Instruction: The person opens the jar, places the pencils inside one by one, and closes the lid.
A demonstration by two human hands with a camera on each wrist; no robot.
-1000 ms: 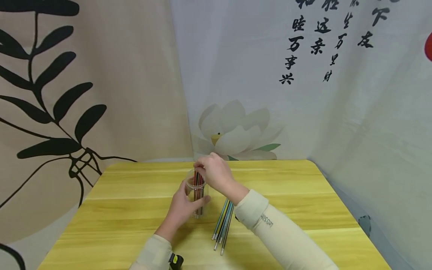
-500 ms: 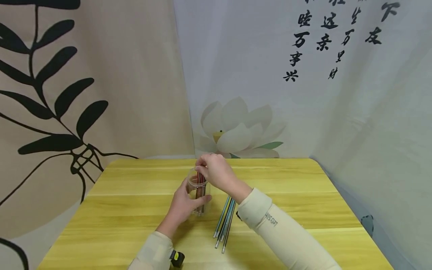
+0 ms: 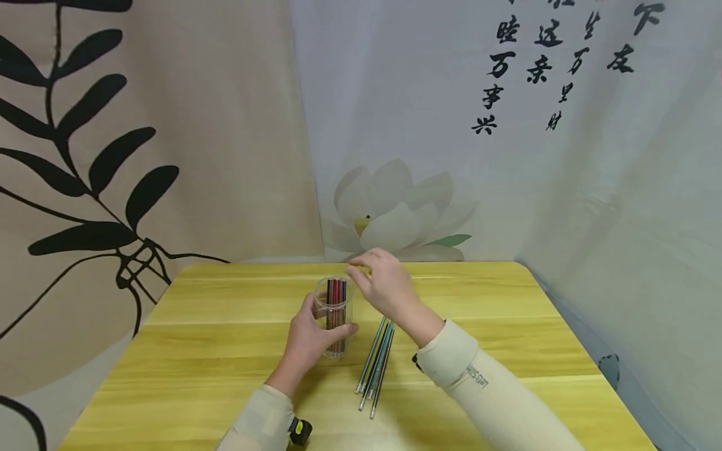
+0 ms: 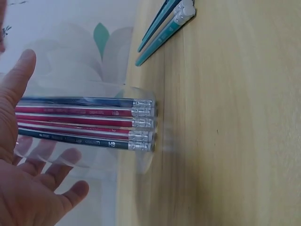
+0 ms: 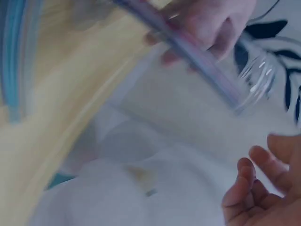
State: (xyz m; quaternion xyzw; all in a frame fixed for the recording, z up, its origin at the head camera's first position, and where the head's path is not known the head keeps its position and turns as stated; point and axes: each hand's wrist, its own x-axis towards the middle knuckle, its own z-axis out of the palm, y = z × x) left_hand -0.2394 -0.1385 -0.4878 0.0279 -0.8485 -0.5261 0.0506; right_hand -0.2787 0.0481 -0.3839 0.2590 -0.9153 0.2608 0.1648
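The left hand wraps around a clear plastic cup standing on the yellow wooden table, holding red and dark pencils, one stamped "HB". The right hand hovers beside it, fingers relaxed, above loose teal pencils.

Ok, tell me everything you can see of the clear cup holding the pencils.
The clear cup is a see-through cylinder, plastic by the look of it, standing upright on the yellow wooden table. Inside stand several red and dark pencils, eraser ends down on its base. The left hand grips its side. The right hand hovers open just right of its rim, apart from it.
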